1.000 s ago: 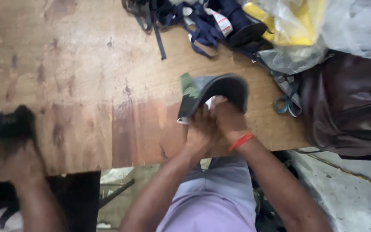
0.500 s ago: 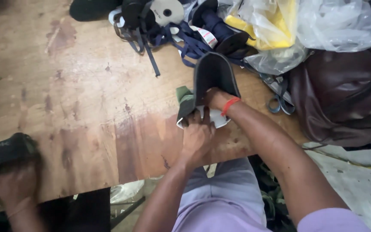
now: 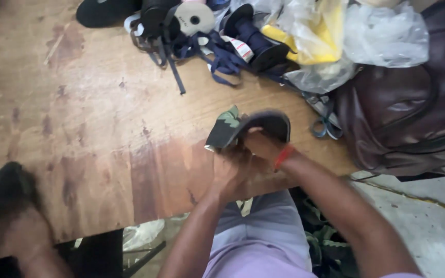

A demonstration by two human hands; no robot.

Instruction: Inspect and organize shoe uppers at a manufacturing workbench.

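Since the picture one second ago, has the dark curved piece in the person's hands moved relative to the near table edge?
Cannot tell. The camera itself shifted; the dark curved piece lies about as far from the near table edge as before, held by both hands, left hand and right hand.

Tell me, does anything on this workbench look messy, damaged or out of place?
The wooden table is stained and scuffed. At its far edge, dark straps lie tangled with spools and crumpled plastic bags. Both hands, left hand and right hand, grip a dark curved piece; it looks intact.
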